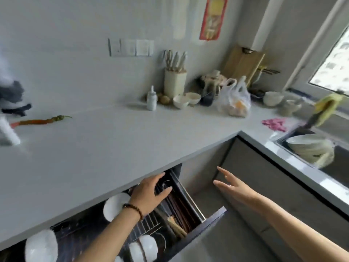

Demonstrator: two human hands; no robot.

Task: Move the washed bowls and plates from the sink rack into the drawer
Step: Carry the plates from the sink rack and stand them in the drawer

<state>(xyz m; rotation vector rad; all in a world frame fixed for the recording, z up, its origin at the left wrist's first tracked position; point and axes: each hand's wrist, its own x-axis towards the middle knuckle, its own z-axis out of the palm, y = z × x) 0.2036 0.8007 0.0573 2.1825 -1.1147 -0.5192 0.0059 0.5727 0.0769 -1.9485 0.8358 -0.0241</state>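
Observation:
The drawer [209, 217] stands pulled out under the counter, its wire rack holding white plates [115, 205] and small white bowls [144, 246]. My left hand [150, 191] hovers over the drawer's back right corner, fingers spread, holding nothing. To its right, my right hand [229, 183] is open in the air above the floor, fingers pointing toward the counter's inner corner. A stack of pale bowls [309, 148] sits in the sink [340, 167] at the right edge. The sink rack itself is hidden.
Chopsticks [177, 227] lie in the drawer's right compartment. On the counter [113, 148] are a red chili [40, 121], a knife block [174, 82], small bowls [181, 101], a plastic bag of fruit [234, 101] and a pink cloth [274, 124]. Grey cabinet doors [264, 182] stand below the sink.

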